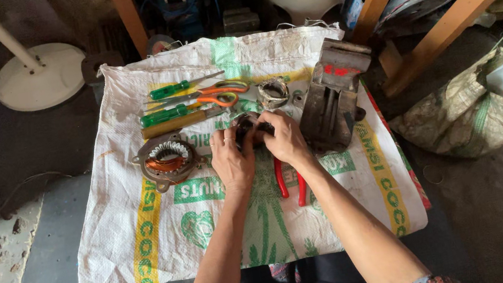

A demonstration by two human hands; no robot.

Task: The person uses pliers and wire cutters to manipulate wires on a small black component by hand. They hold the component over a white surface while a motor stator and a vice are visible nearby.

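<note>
Both hands meet over the middle of a printed woven sack [147, 245] spread on the floor. My left hand [232, 160] and my right hand [284, 137] together grip a small dark metal motor part [247, 124], mostly hidden by the fingers. Red-handled pliers [290, 186] lie on the sack just under my right wrist. A round motor stator with copper windings [166, 160] sits left of my left hand. A shiny metal ring part [273, 93] lies just beyond my fingers.
Green-handled screwdrivers [171, 89], orange scissors [217, 92] and a wooden-handled tool [175, 124] lie at the sack's far left. A grey bench vise [332, 98] stands right of my hands. A fan base [39, 76], wooden legs [447, 16] and a stuffed bag [482, 111] surround the sack.
</note>
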